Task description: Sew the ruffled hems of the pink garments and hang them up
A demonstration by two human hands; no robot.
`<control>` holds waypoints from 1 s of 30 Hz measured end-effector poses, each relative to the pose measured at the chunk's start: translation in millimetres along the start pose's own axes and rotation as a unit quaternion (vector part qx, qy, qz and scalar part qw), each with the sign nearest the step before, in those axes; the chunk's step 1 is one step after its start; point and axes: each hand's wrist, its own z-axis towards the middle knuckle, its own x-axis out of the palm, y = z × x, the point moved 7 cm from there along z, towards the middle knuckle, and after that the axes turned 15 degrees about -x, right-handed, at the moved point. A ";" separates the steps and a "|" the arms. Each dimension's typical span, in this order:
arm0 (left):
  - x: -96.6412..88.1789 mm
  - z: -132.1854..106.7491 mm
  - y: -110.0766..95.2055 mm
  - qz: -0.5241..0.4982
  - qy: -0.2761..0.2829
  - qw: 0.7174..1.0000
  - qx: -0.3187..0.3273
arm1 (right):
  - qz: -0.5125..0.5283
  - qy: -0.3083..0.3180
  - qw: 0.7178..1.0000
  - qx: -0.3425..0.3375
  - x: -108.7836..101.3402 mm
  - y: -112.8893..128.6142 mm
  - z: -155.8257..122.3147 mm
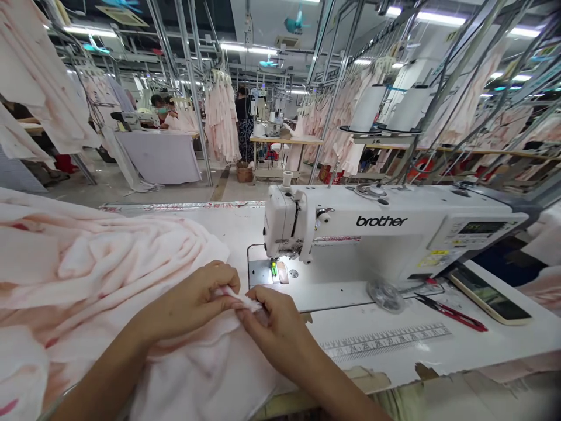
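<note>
Pale pink fabric (pixel 205 362) with darker pink marks spreads over the left of the table and hangs at the front. My left hand (pixel 197 301) pinches a gathered edge of it between thumb and fingers. Close beside it, my right hand (pixel 274 327) grips the same edge, fingertips almost meeting the left ones. Both hands are in front of the sewing machine (pixel 342 228), to the left of and nearer than its needle area. A small green part (pixel 274 268) shows beneath the machine's head, with a scrap of pinkish cloth (pixel 283 273) next to it.
On the table's right lie red-handled thread snips (pixel 456 313), a phone (pixel 491 294) and a clear round bobbin case (pixel 385 295). A printed ruler strip (pixel 385 342) runs along the front. Thread cones (pixel 368 109) stand behind the machine. Pink garments (pixel 221 117) hang beyond, where people work.
</note>
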 end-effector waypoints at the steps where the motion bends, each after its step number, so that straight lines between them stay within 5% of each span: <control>1: -1.2 -1.2 2.4 -0.019 0.007 1.000 -0.004 | 0.027 -0.006 1.000 0.004 0.4 -0.1 -1.3; 5: -0.9 -4.7 4.9 -0.082 0.046 0.996 -0.006 | 0.098 -0.039 0.994 0.023 -3.0 -0.5 -9.6; 10: 13.0 -4.5 -2.5 -0.111 0.097 0.989 -0.030 | 0.068 -0.044 0.995 0.058 -4.1 -6.5 -18.2; 14: 22.5 0.6 -2.3 -0.127 0.105 0.985 -0.060 | 0.045 -0.056 0.995 0.063 -4.0 -11.6 -22.2; 21: 25.2 3.7 -3.3 -0.140 0.110 0.984 -0.018 | 0.119 -0.071 0.984 0.108 -0.1 -23.7 -28.2; 26: 27.0 1.6 -8.3 -0.121 0.126 0.985 0.012 | 0.210 -0.039 0.969 0.123 7.4 -23.4 -31.0; 30: 28.9 2.1 -8.7 -0.134 0.127 0.983 0.027 | 0.120 0.039 0.991 0.047 -4.7 -15.2 -28.3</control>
